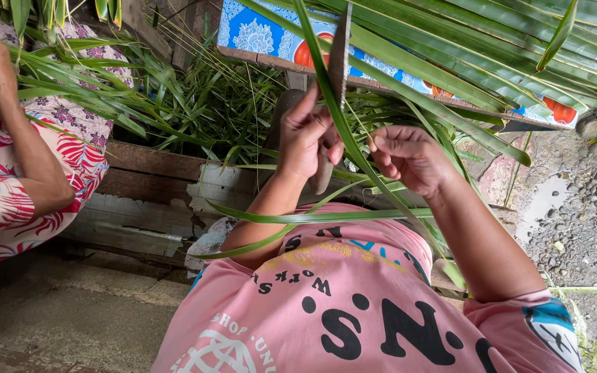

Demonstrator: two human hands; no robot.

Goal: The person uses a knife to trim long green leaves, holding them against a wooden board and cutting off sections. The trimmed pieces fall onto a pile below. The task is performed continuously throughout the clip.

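At centre frame, the left hand is gripping a knife; the right hand is pinching a light, pliant palm leaf near its midrib.

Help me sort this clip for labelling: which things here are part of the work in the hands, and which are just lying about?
In use:
left hand, gripping the knife, blade upright
right hand, pinching the long green palm leaf

Lying about:
heap of cut leaves
patterned blue board
wooden planks
gravel
another person's arm, at the left edge
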